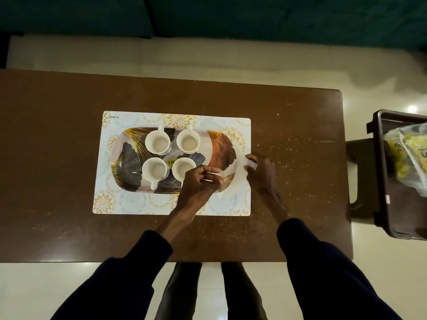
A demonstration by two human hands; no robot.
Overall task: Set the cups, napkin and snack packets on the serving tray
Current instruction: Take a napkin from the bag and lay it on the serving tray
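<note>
Napkin: a white napkin (233, 179) lies over the right end of the tray (129, 155), stretched between the two hands, probably so it can be laid flat or folded there.
Left hand: the left hand (202, 179) pinches the napkin's near-left edge between thumb and fingers, just beside the near-right cup.
Right hand: the right hand (260, 168) grips the napkin's far-right corner, fingers curled shut on it, over the tray's right rim.
Cups: four white cups (158, 142) stand in a two-by-two block on the tray's left and middle, leaving the right end free.
Tray: it sits on a patterned placemat (108, 204) on the tabletop (57, 135).
Snack packets: yellow packets (409, 155) lie in a dark bin (379, 172) off the tabletop's right edge, well apart from the tray.
Open room: bare tabletop all round the placemat; the way to the bin looks unblocked.
</note>
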